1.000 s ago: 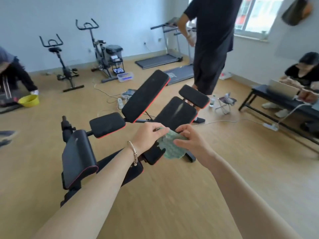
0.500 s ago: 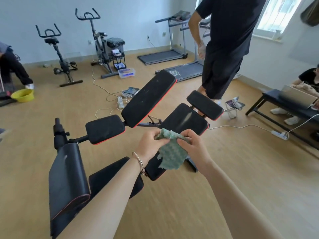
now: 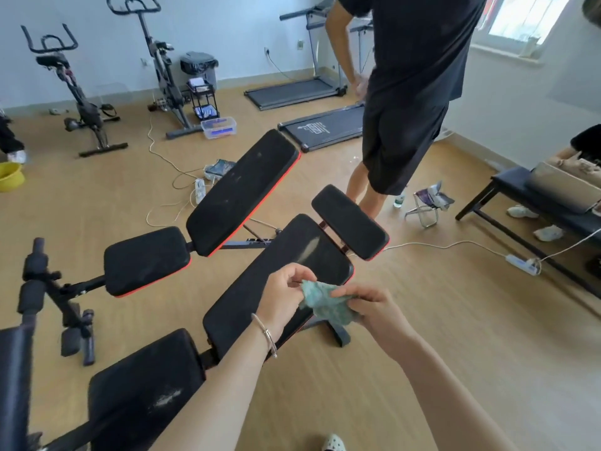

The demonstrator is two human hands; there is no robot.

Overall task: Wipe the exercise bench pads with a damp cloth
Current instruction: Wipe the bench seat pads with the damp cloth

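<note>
Now | green cloth (image 3: 327, 305) bunched between both hands over the long bench pad (image 3: 276, 271) | left hand (image 3: 283, 301) fingers pinch its left edge | right hand (image 3: 374, 309) fingers clamp its right side | far clear box (image 3: 218, 126) holds blue items

The wooden floor (image 3: 439, 336) carries two exercise benches side by side at the centre. The near bench (image 3: 260, 288) has the far bench (image 3: 242, 192) just left of and beyond it, and both have black pads with red edging. An exercise bike (image 3: 87, 115) stands at the far left, with a yellow basin (image 3: 9, 176) at the left edge. Farther back are a clear plastic box (image 3: 218, 127) and a flat treadmill (image 3: 322, 126). To the right lie a white power strip (image 3: 522, 264) with its cable, a small folding stool (image 3: 426, 206) and a dark low bench (image 3: 514, 190).
</note>
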